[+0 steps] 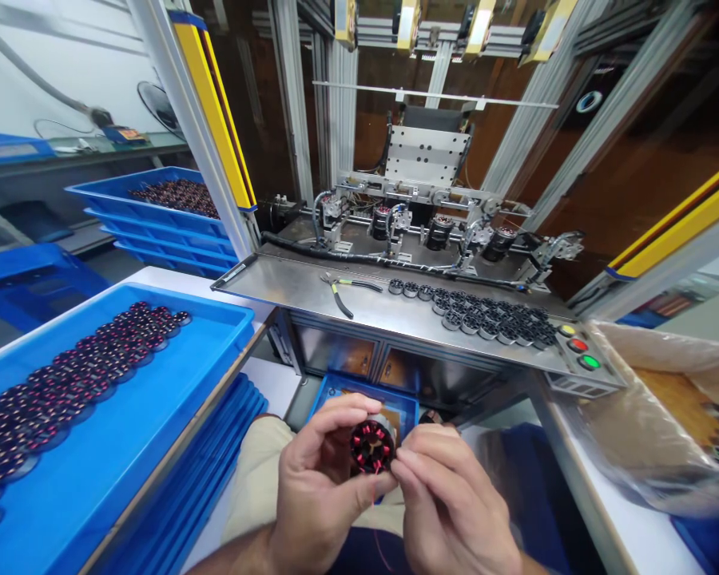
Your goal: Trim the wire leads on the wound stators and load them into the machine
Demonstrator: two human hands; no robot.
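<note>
Left hand (320,491) gripping a copper-wound motor coil (371,446) above a small blue bin (407,407), fingers (327,423) curled around its rim; right hand (452,503) just beside, fingertips (408,467) pinched narrow on a thin red wire (374,489). Blue tray (216,315) of coils at left; pliers (337,291) on steel shelf (287,287) ahead.

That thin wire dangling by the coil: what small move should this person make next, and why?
Probably ease the thin reddish wire straight with the right hand, since it hangs loose below the wound stator and runs close by those fingers, while the left hand already grips the stator steady.
</note>
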